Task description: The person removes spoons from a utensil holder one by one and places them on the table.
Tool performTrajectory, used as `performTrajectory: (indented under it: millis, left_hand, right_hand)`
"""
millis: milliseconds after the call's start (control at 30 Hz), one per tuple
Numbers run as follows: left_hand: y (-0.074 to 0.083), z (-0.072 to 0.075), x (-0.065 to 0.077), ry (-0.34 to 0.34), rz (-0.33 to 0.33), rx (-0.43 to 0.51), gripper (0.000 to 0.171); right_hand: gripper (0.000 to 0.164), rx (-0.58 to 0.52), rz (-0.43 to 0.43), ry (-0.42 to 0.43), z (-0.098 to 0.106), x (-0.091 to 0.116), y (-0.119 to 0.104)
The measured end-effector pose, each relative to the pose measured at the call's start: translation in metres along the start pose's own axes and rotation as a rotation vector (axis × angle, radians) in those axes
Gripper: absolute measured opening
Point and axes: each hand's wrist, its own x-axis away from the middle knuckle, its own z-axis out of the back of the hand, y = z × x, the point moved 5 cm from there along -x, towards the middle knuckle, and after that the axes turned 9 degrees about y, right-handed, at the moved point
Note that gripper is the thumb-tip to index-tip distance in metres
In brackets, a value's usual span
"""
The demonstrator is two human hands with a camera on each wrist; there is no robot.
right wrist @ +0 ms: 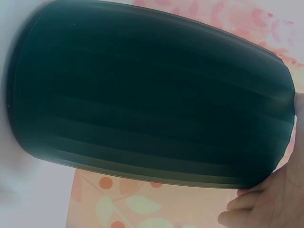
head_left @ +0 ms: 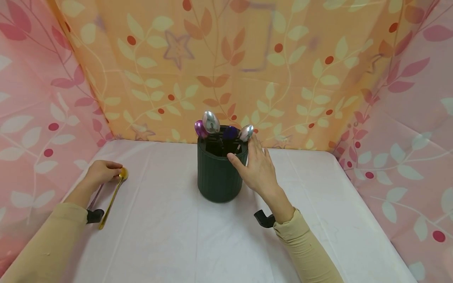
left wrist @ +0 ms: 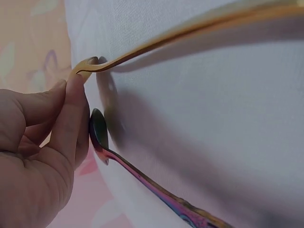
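My left hand (head_left: 104, 171) pinches a gold spoon (head_left: 114, 200) at its bowl, at the left side of the table. In the left wrist view the thumb and a fingertip meet at that bowl, and the handle slants away over the cloth. Just beside it lies a multicoloured metallic spoon (left wrist: 142, 176), largely hidden by the hand in the head view. At the centre stands a dark green ribbed utensil holder (head_left: 219, 179). My right hand (head_left: 260, 169) rests against its right rim, fingers extended and thumb at the front edge.
Bowls up in the holder stand two silver spoons (head_left: 211, 122), a purple spoon (head_left: 200, 129) and a dark blue one (head_left: 230, 132). A white cloth covers the table (head_left: 159, 236). Patterned fabric (head_left: 226, 78) hangs behind and at both sides.
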Motion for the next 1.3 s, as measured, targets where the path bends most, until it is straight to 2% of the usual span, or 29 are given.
performTrajectory:
  millis: [133,300,467,667,900,1000,1167,1300]
  left_hand:
    - [-0.001,0.001,0.000,0.029,-0.031,-0.096,0.036]
    - [0.004,-0.001,0.004,0.098,-0.146,-0.253,0.027]
    - [0.011,-0.003,0.008,0.090,-0.218,-0.329,0.028]
    - [0.019,-0.005,0.012,0.068,-0.248,-0.324,0.033]
    - [0.022,-0.006,0.020,0.037,-0.201,-0.354,0.049]
    - [0.027,-0.005,0.025,0.025,-0.200,-0.357,0.053]
    - [0.043,-0.002,0.036,0.035,-0.229,-0.323,0.059]
    - [0.064,-0.002,0.046,0.081,-0.284,-0.275,0.060]
  right_hand:
    - [0.106,0.003,0.001,0.002,0.000,0.000,0.000]
    - [0.107,0.006,0.002,0.005,0.000,0.000,0.000]
    - [0.106,0.003,0.009,0.011,0.000,0.000,0.000]
    - [0.106,0.004,0.006,0.008,0.001,0.000,0.000]
    - [0.106,-0.005,0.004,0.005,0.001,0.001,-0.001]
    - [0.106,-0.004,0.003,0.003,0.001,0.001,-0.001]
    - [0.107,-0.003,-0.002,-0.001,0.000,0.001,-0.001]
    - [0.107,-0.002,0.001,0.003,0.000,0.001,0.000]
